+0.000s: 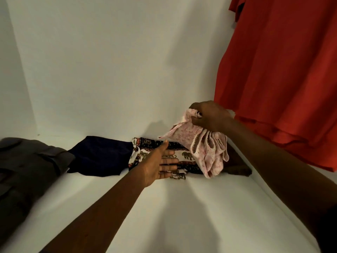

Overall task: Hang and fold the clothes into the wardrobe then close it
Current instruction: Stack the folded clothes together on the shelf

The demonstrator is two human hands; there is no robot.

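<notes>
Pink cloth (204, 143) held over folded clothes
A grey garment (27, 161) and a navy cloth (100, 156) are laid left of the left hand (160, 163), which is spread flat over the patterned cloth (187, 157); the pink cloth is clutched by the right hand (209, 115), hanging beneath it.

A home wardrobe: white shelf (182, 207) with folded clothes (102, 156), red shirt (282, 79) hanging.

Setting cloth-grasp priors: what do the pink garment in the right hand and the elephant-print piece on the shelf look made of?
Pink garment: soft, thin matte fabric, likely cotton or jersey; it bunches into limp, deep folds where the right hand grips it. Elephant-print piece: thin woven cloth, lying flat, sharp printed pattern; possibly viscose or cotton. Fibre not certain for either.
</notes>
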